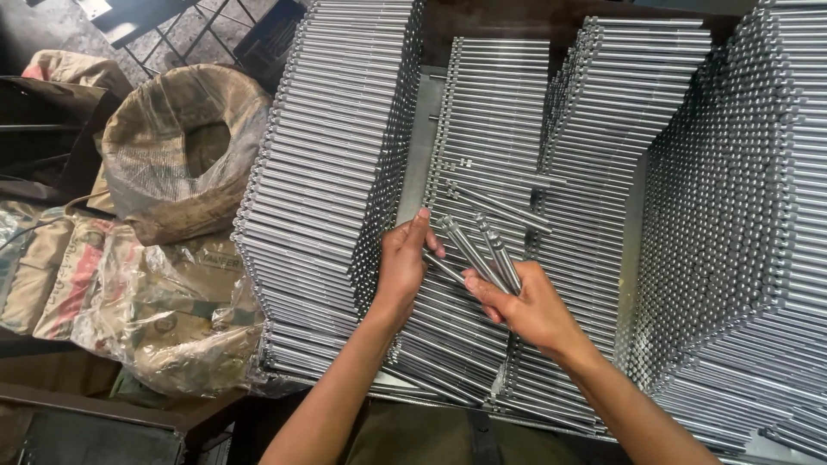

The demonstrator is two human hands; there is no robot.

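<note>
My right hand [527, 308] grips a small bundle of short steel rods [482, 250], fanned out and pointing up-left. My left hand [405, 263] touches the lower end of one of these rods with its fingertips, thumb raised. Both hands hover over a low stack of steel rods [491, 112] in the middle. Tall stacks of the same rods stand to the left [332, 146], to the right of centre [616, 120] and at the far right [749, 198]. A few loose rods [504, 207] lie crosswise on the middle stack, just beyond my fingers.
Woven sacks under clear plastic [138, 293] lie left of the stacks, one rolled open [185, 146] at the top. A dark metal frame [164, 21] stands on the floor at the upper left. A dark box edge [95, 430] is at the lower left.
</note>
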